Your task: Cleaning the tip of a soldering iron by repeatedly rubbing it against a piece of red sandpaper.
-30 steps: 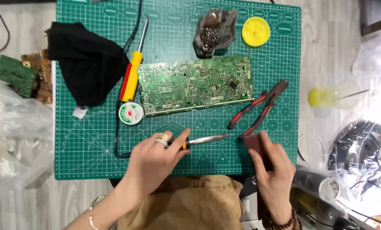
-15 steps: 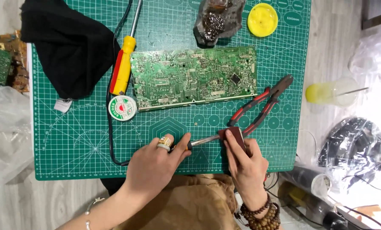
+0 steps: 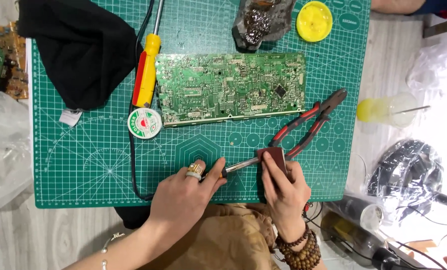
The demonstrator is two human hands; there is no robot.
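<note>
My left hand [image 3: 188,192] grips a soldering iron [image 3: 238,166] near the front edge of the green cutting mat [image 3: 83,165], with its metal tip pointing right. The tip touches a small dark red block [image 3: 272,155] that my right hand [image 3: 283,187] holds down with its fingers. Just behind the block lie red-handled pliers [image 3: 308,127]. A long green circuit board [image 3: 231,87] lies flat in the middle of the mat, apart from both hands.
A red and yellow screwdriver [image 3: 147,75], a round solder spool [image 3: 145,123] and a black cloth [image 3: 81,55] lie left of the board. A grey holder of metal wool [image 3: 258,22] and a yellow lid [image 3: 314,21] sit at the back. A clear cup [image 3: 388,109] stands right of the mat.
My right hand has brought the dark red block up to the iron's tip. The view has shifted closer and leftward; my left hand stays on the iron.
</note>
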